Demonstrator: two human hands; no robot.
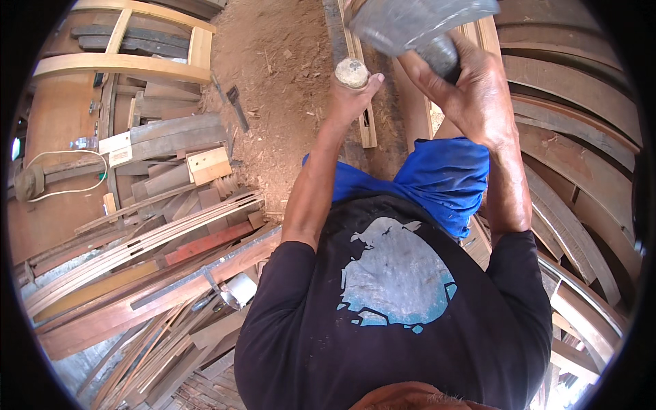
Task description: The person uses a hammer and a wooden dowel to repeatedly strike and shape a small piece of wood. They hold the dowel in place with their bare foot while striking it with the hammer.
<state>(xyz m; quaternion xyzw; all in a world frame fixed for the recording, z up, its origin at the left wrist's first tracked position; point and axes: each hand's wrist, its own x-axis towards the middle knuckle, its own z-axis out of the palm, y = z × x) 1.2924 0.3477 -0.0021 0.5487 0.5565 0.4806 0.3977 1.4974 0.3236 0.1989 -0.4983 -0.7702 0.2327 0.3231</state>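
My left hand is closed around an upright chisel. Only the round, pale, battered end of its handle shows; the blade is hidden below the fist. Beneath that hand runs a narrow strip of light wood with a slot cut near its closer end. My right hand grips the dark handle of a large grey mallet. Its head is smeared by motion and is raised just above and to the right of the chisel, apart from it.
A dark beam lies under the strip. Sawdust and chips cover the ground. Stacked boards line the right side. On the left are a light wooden frame, offcuts, long planks and a white cup-shaped object.
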